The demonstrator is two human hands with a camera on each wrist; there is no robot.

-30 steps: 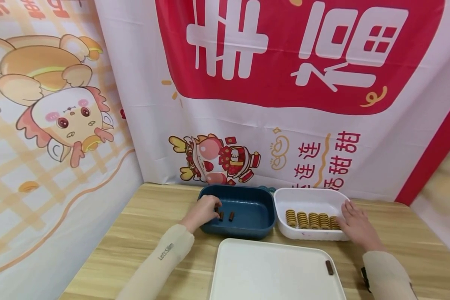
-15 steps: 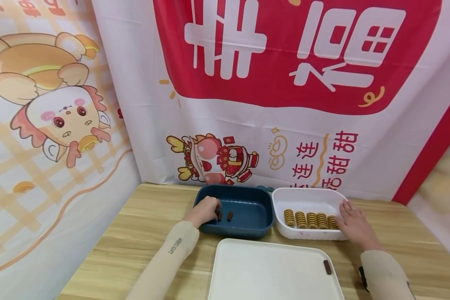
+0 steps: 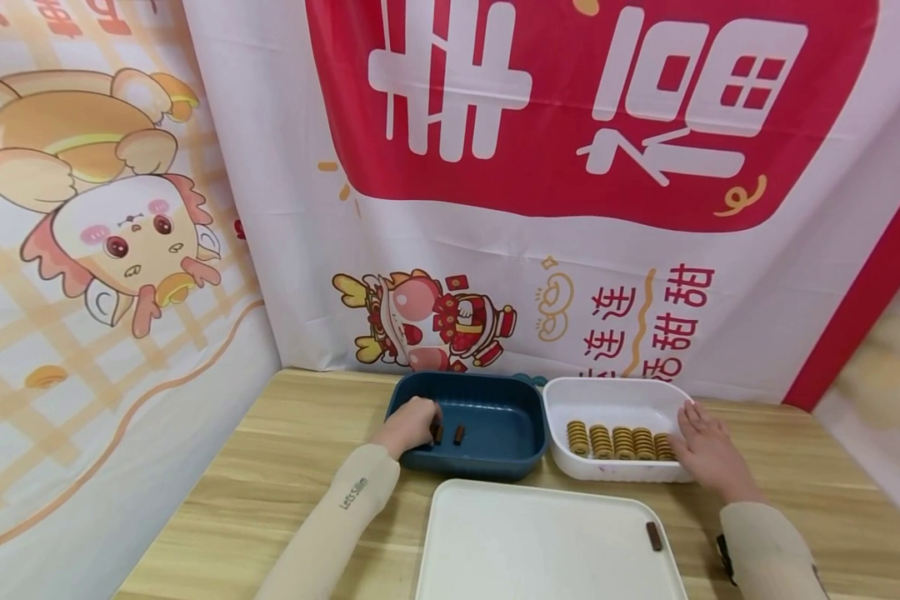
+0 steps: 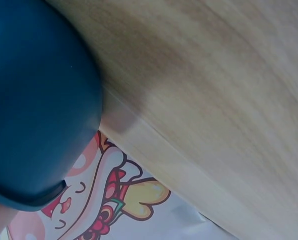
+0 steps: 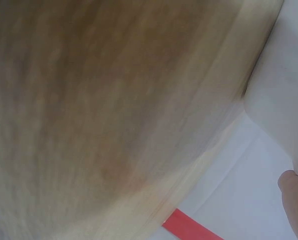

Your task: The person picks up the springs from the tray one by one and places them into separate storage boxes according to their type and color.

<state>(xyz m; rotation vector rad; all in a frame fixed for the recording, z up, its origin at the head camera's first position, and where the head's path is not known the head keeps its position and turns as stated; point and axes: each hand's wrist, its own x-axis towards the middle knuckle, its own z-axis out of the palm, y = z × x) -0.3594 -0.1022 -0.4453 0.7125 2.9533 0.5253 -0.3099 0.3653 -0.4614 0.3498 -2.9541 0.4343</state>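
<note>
My left hand (image 3: 412,423) reaches over the left side of a dark blue plastic container (image 3: 498,417), its fingers bent down inside. Its fingertips are hidden, so I cannot tell whether they pinch anything. Two short dark brown sticks (image 3: 459,435) show on the container's floor beside those fingers. My right hand (image 3: 712,450) rests on the right end of a white container (image 3: 622,400), fingers extended along the rim. Inside it, round sandwich cookies (image 3: 624,443) stand in several stacks along the near side. In the right wrist view, a fingertip (image 5: 294,200) shows at the white container's edge.
A cream tray (image 3: 540,542) lies in front of both containers, with one dark brown stick (image 3: 654,537) near its right edge. Beneath everything is a wood-grain table (image 3: 270,450). A printed cloth backdrop (image 3: 435,233) hangs right behind the containers.
My left hand has gone slightly deeper into the blue container, and its forearm has shifted right. The right hand stays at the white container. The whole scene drifts slightly left in view.
</note>
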